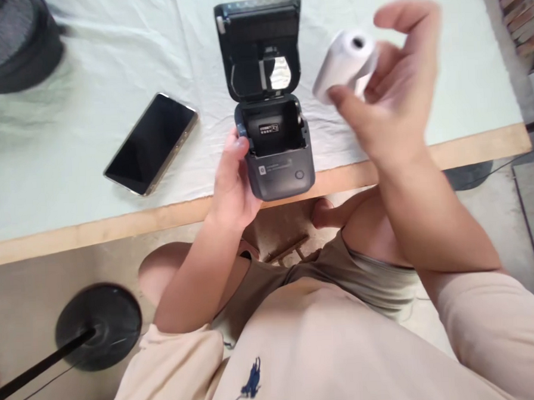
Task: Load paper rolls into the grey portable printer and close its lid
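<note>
A small dark label printer (281, 175) is held at the table's front edge, its lid (261, 45) raised and its paper bay (274, 128) bare inside. My left hand (234, 178) is closed around the printer's left side, the thumb on its upper rim. To the right of the lid, my right hand (395, 92) grips a white paper roll (343, 64) between thumb and fingers, in the air above the cloth. The roll is tilted, with the dark hole of its core facing up and right. Motion blurs this hand slightly.
A smartphone (152, 143) with a dark screen lies left of the printer on the pale cloth (87, 114). A round black object (15, 46) stands at the far left. The table's wooden edge (173, 214) runs before my lap. Below left is a black stand base (99, 325).
</note>
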Motion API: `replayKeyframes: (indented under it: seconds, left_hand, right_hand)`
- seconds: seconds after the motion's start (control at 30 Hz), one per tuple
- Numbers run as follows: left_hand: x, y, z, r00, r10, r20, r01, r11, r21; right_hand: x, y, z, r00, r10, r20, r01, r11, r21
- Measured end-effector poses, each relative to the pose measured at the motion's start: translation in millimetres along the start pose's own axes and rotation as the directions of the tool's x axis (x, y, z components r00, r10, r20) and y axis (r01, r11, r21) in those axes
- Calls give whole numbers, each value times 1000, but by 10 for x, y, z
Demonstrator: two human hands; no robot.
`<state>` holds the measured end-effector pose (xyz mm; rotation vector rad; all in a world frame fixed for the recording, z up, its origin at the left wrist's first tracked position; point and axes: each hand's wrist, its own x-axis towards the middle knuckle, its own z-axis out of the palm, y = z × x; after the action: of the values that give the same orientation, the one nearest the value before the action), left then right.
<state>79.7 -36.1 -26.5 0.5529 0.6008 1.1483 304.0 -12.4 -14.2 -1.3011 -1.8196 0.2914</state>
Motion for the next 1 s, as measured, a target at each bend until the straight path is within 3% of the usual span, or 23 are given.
replayKeyframes:
  seconds: [0.07,0.13,0.27,0.33,0.43,0.6,0.73,0.9,1.0]
  left_hand:
    - [-18,-20,-2,998,34,47,-34,999,9]
    - [-37,-35,6,997,54,60,-56,998,34]
    - [-68,-44,32,998,51,45,-55,994,96]
    - [-76,-48,33,999,39,29,-42,992,115]
    - [-64,-63,12,999,25,27,-28,992,126]
    - [-19,-64,-31,995,50,88,-60,992,111]
    - [-29,-33,-47,993,0,121,-13,995,101]
    - [-41,-29,-60,995,4,101,-17,991,132]
    - [-39,-24,-72,997,5,81,-18,988,153]
  right_hand:
    - [6,-173,-50,986,-100,-135,109,992,63]
    - [-27,-399,-53,962,-196,-192,204,979,22]
    - [-95,-712,-2,980,-196,39,200,947,-252]
    - [-93,-727,13,978,-152,144,190,932,-309]
    - [-76,-668,21,965,-135,225,191,949,-251]
    - [-152,-649,41,965,-214,150,246,939,-241]
    - [-226,-640,44,923,-300,240,348,918,-192]
    - [-201,-598,2,913,-242,328,311,934,-176]
    - [-190,-622,-26,913,-270,305,324,936,-141]
